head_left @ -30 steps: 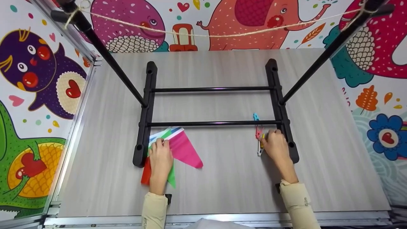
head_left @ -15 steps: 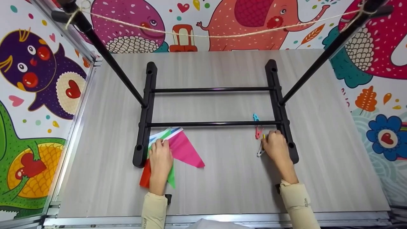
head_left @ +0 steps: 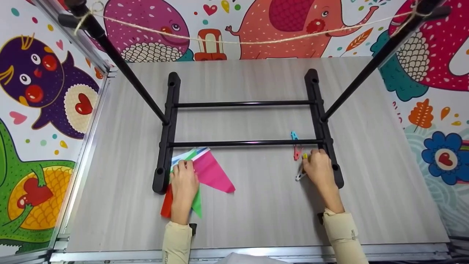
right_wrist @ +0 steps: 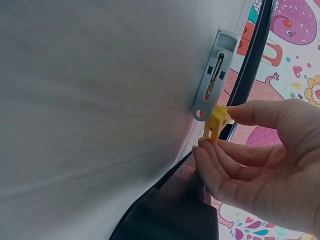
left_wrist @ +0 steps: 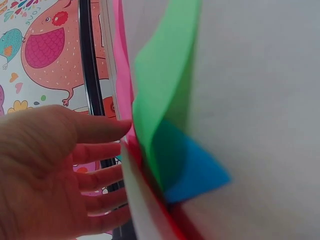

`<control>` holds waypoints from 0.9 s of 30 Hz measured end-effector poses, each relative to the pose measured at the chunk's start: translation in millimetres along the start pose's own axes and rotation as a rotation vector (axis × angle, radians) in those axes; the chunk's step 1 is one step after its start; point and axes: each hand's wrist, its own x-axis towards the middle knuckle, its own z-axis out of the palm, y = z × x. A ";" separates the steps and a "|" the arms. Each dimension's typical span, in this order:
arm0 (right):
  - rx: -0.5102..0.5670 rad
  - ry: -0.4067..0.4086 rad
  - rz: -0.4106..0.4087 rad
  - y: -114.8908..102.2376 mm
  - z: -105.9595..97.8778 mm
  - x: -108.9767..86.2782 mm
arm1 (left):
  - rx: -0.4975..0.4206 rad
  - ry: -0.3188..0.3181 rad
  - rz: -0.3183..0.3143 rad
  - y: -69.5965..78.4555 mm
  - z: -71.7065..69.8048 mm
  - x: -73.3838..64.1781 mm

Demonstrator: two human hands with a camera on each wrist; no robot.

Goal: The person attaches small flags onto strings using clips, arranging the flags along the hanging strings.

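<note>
My left hand (head_left: 184, 183) pinches a bundle of triangular pennant flags at the left, thumb against their edges in the left wrist view. A pink flag (head_left: 214, 172) fans out to the right; a green flag (head_left: 197, 203) and a red flag (head_left: 166, 205) show below the hand. A blue flag (left_wrist: 192, 165) sticks out in the left wrist view. At the right, my right hand (head_left: 319, 168) pinches a yellow clothespin (right_wrist: 216, 122) between thumb and fingertips. Right beside it lies a grey clothespin (right_wrist: 216, 75). A red clothespin (head_left: 297, 152) and a blue clothespin (head_left: 294, 135) lie farther back.
A black frame lies on the table (head_left: 256, 212), with a front crossbar (head_left: 245, 143), a rear crossbar (head_left: 242, 104) and two side feet. Black uprights rise left and right, and a string (head_left: 234, 41) hangs between them. Printed walls surround the table.
The yellow clothespin has turned in my right hand and come away from the red one; the grey one has tilted slightly. My left hand stays on the flags, which have shifted a little.
</note>
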 end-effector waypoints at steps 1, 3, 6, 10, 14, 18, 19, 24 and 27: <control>0.005 0.013 -0.006 0.0 -0.1 0.0 | 0.001 0.010 0.006 0.0 0.2 -0.1; 0.014 0.036 -0.019 -0.2 -0.1 -0.1 | 0.003 0.029 0.018 0.0 0.5 0.1; 0.040 0.055 -0.021 -0.3 0.0 -0.4 | 0.008 0.041 0.030 -0.1 0.8 1.0; 0.096 0.048 0.020 -1.5 -0.6 0.1 | 0.013 0.030 0.032 -0.2 1.4 2.5; 0.201 0.052 0.072 -3.8 -3.7 1.4 | 0.013 0.012 0.027 0.3 2.1 3.4; 0.324 0.085 0.103 -5.2 -8.7 2.5 | 0.016 0.009 0.027 0.9 1.7 4.6; 0.347 0.093 0.103 -5.3 -9.9 2.7 | 0.017 0.009 0.028 1.1 1.6 4.9; 0.411 0.113 0.101 -5.3 -13.9 2.3 | 0.028 0.007 0.036 0.6 1.7 6.4; 0.430 0.117 0.128 -4.8 -14.2 1.9 | 0.032 0.006 0.037 1.0 1.6 7.6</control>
